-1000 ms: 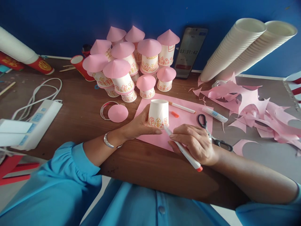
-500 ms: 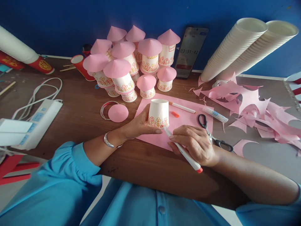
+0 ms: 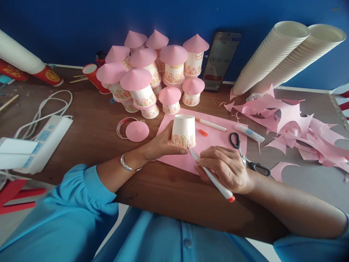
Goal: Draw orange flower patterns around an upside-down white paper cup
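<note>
My left hand [image 3: 163, 143] grips a white paper cup [image 3: 183, 127] from its left side, with the thumb along the lower rim. Red and orange flowers are drawn around the cup's lower part. My right hand [image 3: 225, 167] is closed around a white marker with a red end [image 3: 218, 183]. The marker's tip is at the cup's bottom edge, close to my left thumb. Under the cup lies a pink paper sheet [image 3: 174, 160]. On it are an orange marker cap [image 3: 203, 132], a second marker [image 3: 214, 124] and, at its right edge, black-handled scissors [image 3: 242, 154].
Several paper-cup houses with pink cone roofs [image 3: 135, 79] stand at the back, beside a phone timer [image 3: 222, 62]. Tall cup stacks [image 3: 272, 54] lean right, behind pink paper scraps [image 3: 294, 120]. A glue stick [image 3: 249, 132] lies near them. On the left is a power strip [image 3: 45, 142].
The marker's tip has shifted very slightly left and down along the cup's bottom edge. The cup has barely moved, and both hands keep their grips.
</note>
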The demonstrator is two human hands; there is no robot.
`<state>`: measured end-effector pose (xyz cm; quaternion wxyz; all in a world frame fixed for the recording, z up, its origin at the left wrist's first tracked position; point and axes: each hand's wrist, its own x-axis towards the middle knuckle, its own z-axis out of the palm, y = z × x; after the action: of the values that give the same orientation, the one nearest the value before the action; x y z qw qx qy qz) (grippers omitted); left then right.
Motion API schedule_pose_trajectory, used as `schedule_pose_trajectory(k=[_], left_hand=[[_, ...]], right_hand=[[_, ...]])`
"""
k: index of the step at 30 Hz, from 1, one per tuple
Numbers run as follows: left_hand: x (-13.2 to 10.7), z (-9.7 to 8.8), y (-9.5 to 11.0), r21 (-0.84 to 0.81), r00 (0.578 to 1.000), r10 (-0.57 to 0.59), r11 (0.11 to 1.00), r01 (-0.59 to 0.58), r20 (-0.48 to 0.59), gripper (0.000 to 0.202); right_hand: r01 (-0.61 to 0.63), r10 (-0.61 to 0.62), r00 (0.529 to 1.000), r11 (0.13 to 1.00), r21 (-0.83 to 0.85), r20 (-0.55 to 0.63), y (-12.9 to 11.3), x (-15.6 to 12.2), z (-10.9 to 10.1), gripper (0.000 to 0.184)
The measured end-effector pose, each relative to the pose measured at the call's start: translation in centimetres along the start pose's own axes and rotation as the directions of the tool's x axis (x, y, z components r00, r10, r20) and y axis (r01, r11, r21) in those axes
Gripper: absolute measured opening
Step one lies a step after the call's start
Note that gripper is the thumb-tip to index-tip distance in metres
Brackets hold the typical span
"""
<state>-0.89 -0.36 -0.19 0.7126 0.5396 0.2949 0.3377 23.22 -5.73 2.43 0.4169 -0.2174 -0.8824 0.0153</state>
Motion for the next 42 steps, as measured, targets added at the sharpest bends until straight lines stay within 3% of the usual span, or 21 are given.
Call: schedule_pose_trajectory(k=[9, 16, 20, 26, 34, 39, 42], left_hand=[[0.0, -0.3, 0.0, -0.091, 0.999, 0.014, 0.996, -0.010, 0.047, 0.080], [0.0, 0.0, 0.8, -0.239, 0.993, 0.015, 0.971, 0.013, 0.116, 0.065], [-0.1, 0.0, 0.8, -0.280, 0.989, -0.004, 0.959, 0.045, 0.147, 0.068], [-0.2, -0.1, 0.4, -0.320, 0.993, 0.028, 0.947, 0.010, 0.115, 0.062], [-0.1, 0.3, 0.6, -0.259, 0.990, 0.023, 0.966, 0.013, 0.137, 0.060], [0.0, 0.3, 0.9, -0.205, 0.996, -0.011, 0.978, 0.028, 0.087, 0.064], [-0.1, 0.1, 0.8, -0.178, 0.997, -0.006, 0.984, 0.019, 0.071, 0.067]], right_hand=[[0.062, -0.062, 0.997, 0.998, -0.010, -0.047, 0.2, 0.0, -0.1, 0.005], [0.068, -0.078, 0.991, 0.993, -0.094, -0.109, 1.0, -0.8, 0.1, 0.012], [-0.003, -0.010, 0.992, 0.994, -0.108, -0.126, 1.7, -1.5, 0.4, 0.024], [0.018, -0.025, 0.998, 0.993, -0.113, -0.060, 1.9, -1.6, 0.2, 0.027], [0.112, -0.111, 0.994, 0.987, -0.114, 0.011, 1.6, -1.1, 0.4, 0.025], [0.060, -0.071, 0.994, 0.991, -0.116, -0.086, 1.0, -0.8, -0.2, 0.027], [0.024, -0.028, 0.997, 0.998, -0.058, -0.073, 0.6, -0.5, -0.4, 0.022]])
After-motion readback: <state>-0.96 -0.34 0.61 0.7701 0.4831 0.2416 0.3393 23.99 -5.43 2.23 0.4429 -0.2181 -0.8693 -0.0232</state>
